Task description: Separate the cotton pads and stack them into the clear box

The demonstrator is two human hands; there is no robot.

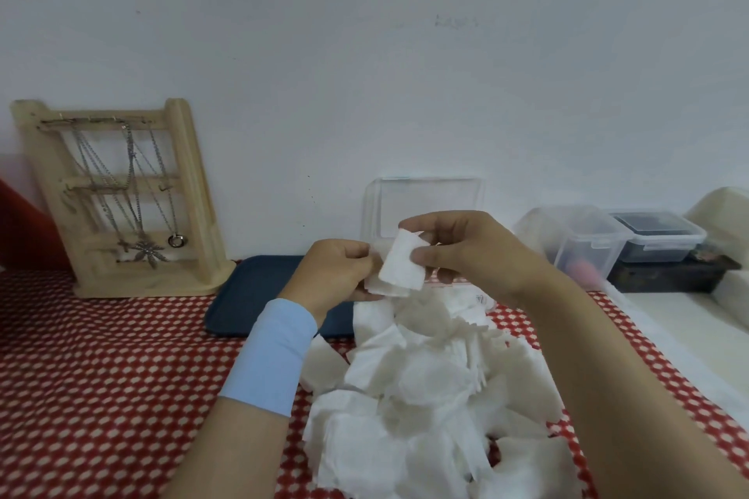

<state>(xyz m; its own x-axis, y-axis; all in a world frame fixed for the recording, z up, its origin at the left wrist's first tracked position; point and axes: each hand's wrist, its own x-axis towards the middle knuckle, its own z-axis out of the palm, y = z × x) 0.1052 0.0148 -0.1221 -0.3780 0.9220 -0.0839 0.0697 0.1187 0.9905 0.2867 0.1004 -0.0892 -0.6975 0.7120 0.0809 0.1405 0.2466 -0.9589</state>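
A small bunch of white cotton pads (pixel 399 269) is held up above the table between both hands. My left hand (pixel 336 275), with a light blue wristband, grips the bunch's left edge. My right hand (pixel 458 251) pinches one pad at the top between thumb and fingers. Below them a big loose heap of cotton pads (pixel 429 389) covers the red patterned tablecloth. The clear box (pixel 423 207) stands open against the wall right behind my hands, its lower part hidden by them.
A dark blue tray (pixel 259 296) lies left of the heap. A wooden jewellery stand (pixel 125 198) with necklaces stands at the far left. Lidded plastic containers (pixel 608 239) sit on a dark box at the right, beside white bedding.
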